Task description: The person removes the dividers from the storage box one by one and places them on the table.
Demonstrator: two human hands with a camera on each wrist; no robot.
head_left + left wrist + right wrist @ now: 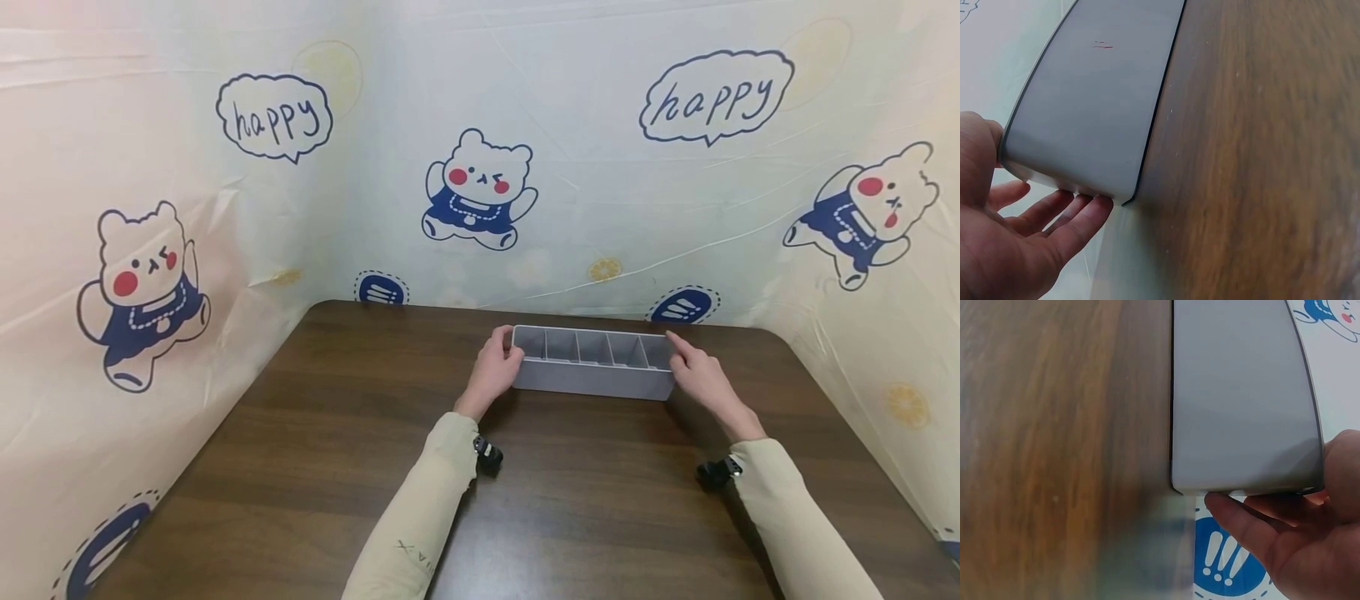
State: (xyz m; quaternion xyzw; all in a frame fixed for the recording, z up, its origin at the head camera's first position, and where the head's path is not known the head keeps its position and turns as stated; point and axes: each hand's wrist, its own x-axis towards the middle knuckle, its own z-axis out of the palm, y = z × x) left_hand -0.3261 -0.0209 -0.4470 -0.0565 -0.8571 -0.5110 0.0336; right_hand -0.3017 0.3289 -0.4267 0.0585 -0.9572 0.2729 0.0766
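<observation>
A long grey compartment box point(594, 379) stands near the back of the table, its open top split by thin dividers into several bare compartments. At its left end my left hand point(495, 367) holds it, with the thumb up by the rim. In the left wrist view the fingertips point(1099, 205) lie against the short end wall. My right hand point(699, 375) grips the opposite end, its index finger reaching along the rim's far corner. The right wrist view has the fingers point(1235, 515) at that end wall and the thumb partly hidden behind the rim.
The dark wood table point(570, 517) runs under both arms. A pale printed curtain point(375, 208) with bears and "happy" bubbles encloses the back and sides, close behind the box. Small black cameras sit on both wrists.
</observation>
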